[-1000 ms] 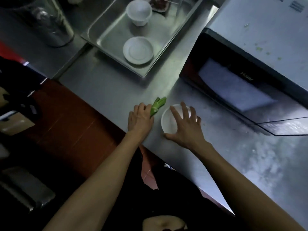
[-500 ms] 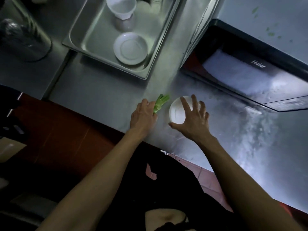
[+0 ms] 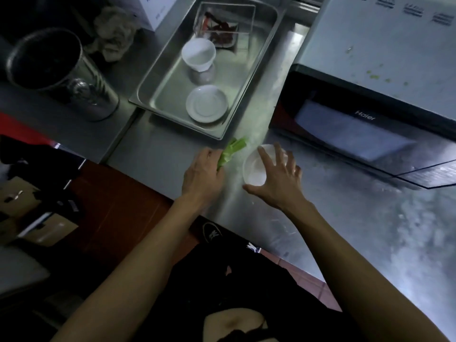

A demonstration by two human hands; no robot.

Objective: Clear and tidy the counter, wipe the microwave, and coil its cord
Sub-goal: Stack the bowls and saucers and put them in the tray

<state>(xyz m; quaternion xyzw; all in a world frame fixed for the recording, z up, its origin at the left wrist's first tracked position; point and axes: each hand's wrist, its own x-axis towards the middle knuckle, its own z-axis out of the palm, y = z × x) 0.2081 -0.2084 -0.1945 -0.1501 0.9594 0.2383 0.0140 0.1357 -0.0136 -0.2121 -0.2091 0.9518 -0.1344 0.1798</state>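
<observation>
Now left hand point(image 3: 202, 176) is gripping green stalks point(image 3: 233, 150), right hand point(image 3: 278, 183) clasping a round white bowl point(image 3: 254, 169) on the steel counter point(image 3: 160, 154) by the microwave point(image 3: 357, 129); the tray point(image 3: 170, 90) is holding cup point(image 3: 198, 54) and saucer point(image 3: 206, 103).

Dim kitchen, dull sheen on steel counter point(image 3: 370, 243), red-brown tiled floor point(image 3: 118, 206) below its near edge, cardboard boxes point(image 3: 22, 193) far left

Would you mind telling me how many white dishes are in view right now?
3. A cup and a saucer sit in the steel tray; a small bowl is on the counter, held by the right hand. Others may be hidden outside the frame.
</observation>
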